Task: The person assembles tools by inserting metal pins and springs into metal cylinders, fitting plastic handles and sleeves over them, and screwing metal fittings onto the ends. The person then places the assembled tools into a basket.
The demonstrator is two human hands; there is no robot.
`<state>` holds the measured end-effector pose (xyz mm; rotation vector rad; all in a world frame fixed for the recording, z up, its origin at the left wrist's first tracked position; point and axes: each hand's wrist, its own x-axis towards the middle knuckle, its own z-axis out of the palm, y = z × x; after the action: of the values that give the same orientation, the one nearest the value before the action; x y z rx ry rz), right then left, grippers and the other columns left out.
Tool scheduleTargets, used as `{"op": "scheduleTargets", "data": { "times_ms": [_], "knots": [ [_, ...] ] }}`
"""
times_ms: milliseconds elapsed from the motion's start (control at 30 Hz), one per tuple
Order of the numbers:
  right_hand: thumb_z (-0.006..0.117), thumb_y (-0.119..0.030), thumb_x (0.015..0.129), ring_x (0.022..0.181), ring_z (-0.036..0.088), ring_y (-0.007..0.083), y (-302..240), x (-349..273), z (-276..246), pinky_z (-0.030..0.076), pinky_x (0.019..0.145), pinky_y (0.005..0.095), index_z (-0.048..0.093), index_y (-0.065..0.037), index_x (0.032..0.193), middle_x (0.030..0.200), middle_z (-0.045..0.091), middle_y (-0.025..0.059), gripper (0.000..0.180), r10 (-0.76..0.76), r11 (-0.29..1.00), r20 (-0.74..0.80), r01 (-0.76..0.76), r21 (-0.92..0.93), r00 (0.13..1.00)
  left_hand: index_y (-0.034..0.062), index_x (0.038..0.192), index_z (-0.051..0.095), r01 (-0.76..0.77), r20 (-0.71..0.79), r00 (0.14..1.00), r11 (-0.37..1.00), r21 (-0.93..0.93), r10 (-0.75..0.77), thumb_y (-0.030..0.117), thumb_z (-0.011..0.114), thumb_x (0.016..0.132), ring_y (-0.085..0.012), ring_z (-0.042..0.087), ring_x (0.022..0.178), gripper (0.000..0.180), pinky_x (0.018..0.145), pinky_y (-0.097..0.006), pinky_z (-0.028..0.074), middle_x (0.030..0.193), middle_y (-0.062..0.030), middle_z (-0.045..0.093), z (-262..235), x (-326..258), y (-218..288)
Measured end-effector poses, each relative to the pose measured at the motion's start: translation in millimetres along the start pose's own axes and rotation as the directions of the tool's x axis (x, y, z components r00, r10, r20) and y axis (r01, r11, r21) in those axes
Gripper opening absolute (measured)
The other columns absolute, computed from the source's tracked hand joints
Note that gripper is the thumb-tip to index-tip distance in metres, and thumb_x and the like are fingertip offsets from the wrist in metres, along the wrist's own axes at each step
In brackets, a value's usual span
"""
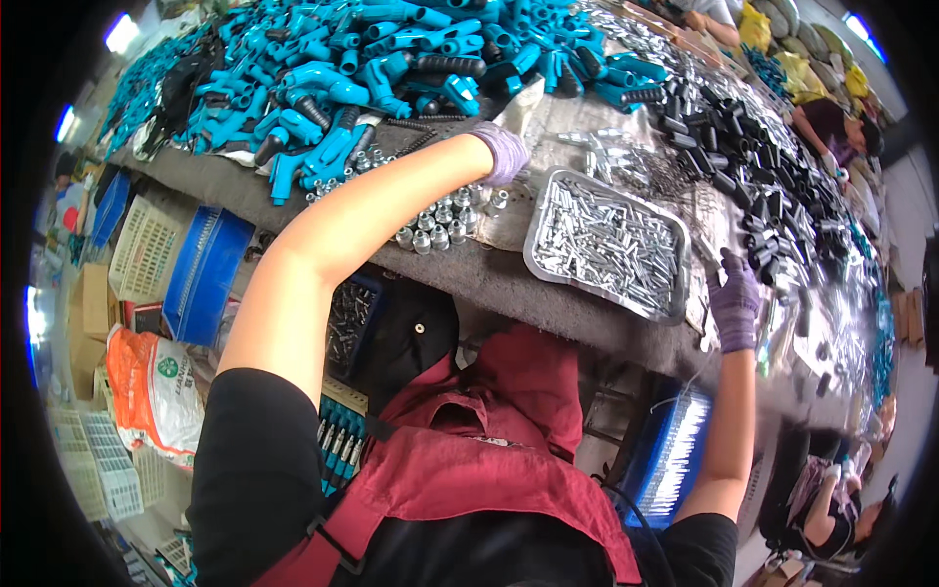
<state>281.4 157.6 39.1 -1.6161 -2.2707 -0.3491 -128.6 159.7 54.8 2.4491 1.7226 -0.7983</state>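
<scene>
My left hand (504, 154), in a light purple knit glove, reaches across the table beside a group of silver metal fittings (440, 227). Its fingers are turned down and hidden, so what they touch does not show. To the right, my right hand (736, 301) wears a purple glove with darker fingertips and is over the table's edge. Those fingers are bent together near a small pale piece that is too blurred to name. Between my hands lies a metal tray (534, 256) with many short silver pins (611, 240).
Teal plastic tool housings (333, 83) are heaped at the far left. Black cylindrical sleeves (729, 147) pile up at the right, with loose metal parts (611, 147) behind the tray. Blue crates (203, 274) and an orange-white sack (147, 391) stand left; another person (831, 499) sits lower right.
</scene>
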Motion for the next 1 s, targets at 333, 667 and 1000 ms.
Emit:
{"op": "scheduleTargets", "data": {
  "times_ms": [333, 667, 1000],
  "knots": [
    [0.070, -0.018, 0.071, 0.085, 0.058, 0.0308, -90.4, -126.0, -72.5, 0.047, 0.076, 0.0381, 0.060, -0.008, 0.101, 0.094, 0.060, 0.0130, 0.033, -0.082, 0.894, -0.076, 0.107, 0.435, 0.994, 0.0174, 0.114, 0.057, 0.097, -0.310, 0.941, 0.987, -0.130, -0.133, 0.012, 0.051, 0.079, -0.0314, 0.060, 0.091, 0.036, 0.076, -0.042, 0.049, 0.097, -0.0173, 0.061, -18.6, -25.7, -9.9],
    [0.062, -0.018, 0.086, 0.080, 0.052, 0.0079, -159.7, -148.6, -59.7, 0.044, 0.072, 0.0220, 0.055, 0.001, 0.106, 0.088, 0.058, 0.0036, 0.029, 0.159, -0.158, 0.351, -0.327, 0.932, 0.923, 0.0044, 0.103, 0.048, -0.497, -0.470, 0.868, 0.278, -0.822, 0.160, 0.022, 0.057, 0.083, -0.0282, 0.060, 0.085, 0.028, 0.076, -0.035, 0.048, 0.090, -0.0136, 0.060, -4.8, -138.5, 200.9],
    [0.059, -0.023, 0.087, 0.051, 0.050, 0.0095, -76.3, -84.2, -22.2, 0.038, 0.047, 0.0224, 0.061, -0.004, 0.081, 0.060, 0.055, 0.0004, 0.020, 0.492, 0.248, 0.261, -0.421, 0.872, 0.831, 0.0108, 0.119, 0.043, 0.216, -0.019, 0.953, -0.725, -0.654, 0.301, 0.028, 0.047, 0.092, -0.0078, 0.041, 0.049, 0.033, 0.043, -0.020, 0.034, 0.076, -0.0015, 0.050, 68.1, -192.1, 218.8]
  ]
}}
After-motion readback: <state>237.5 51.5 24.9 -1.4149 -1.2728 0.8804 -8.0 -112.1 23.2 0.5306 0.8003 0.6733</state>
